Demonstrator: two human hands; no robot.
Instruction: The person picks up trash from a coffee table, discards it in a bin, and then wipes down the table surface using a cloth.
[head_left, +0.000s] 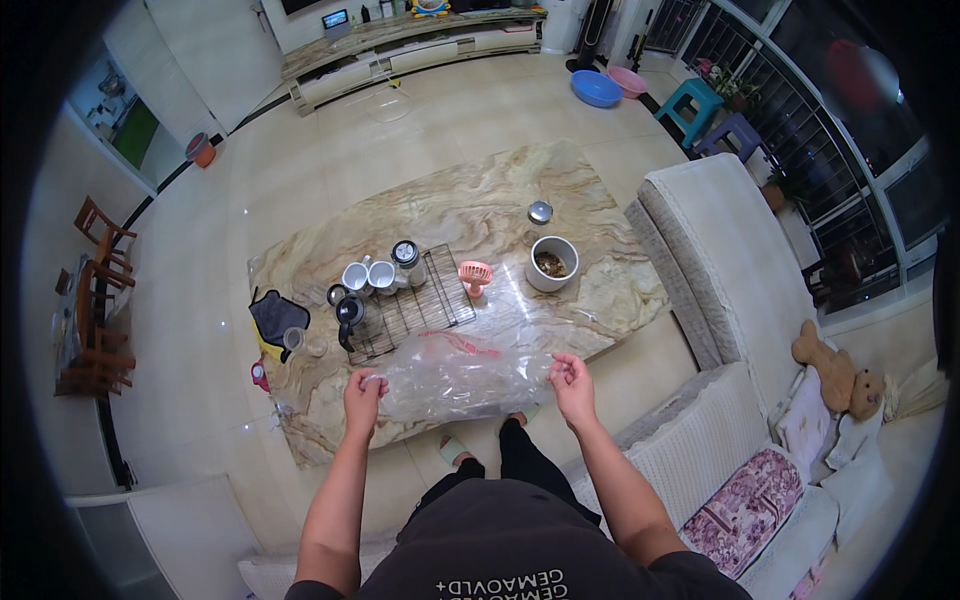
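Left hand (pixel 362 388) and right hand (pixel 571 378) pinch a clear crinkled plastic bag (pixel 462 374), stretching it open; next needs steady, even pulling

I see a clear plastic bag (pixel 462 375) with a red streak, over a tabletop (pixel 480 200) veined beige and brown. Black wire rack (pixel 415 305). White mugs (pixel 365 276); white pot (pixel 552 264). Pink small fan (pixel 475 275). Black cloth (pixel 277 315) edged yellow. Sofa cushion (pixel 745 505) in purple floral; brown teddy bear (pixel 840 375); blue basin (pixel 597 88).
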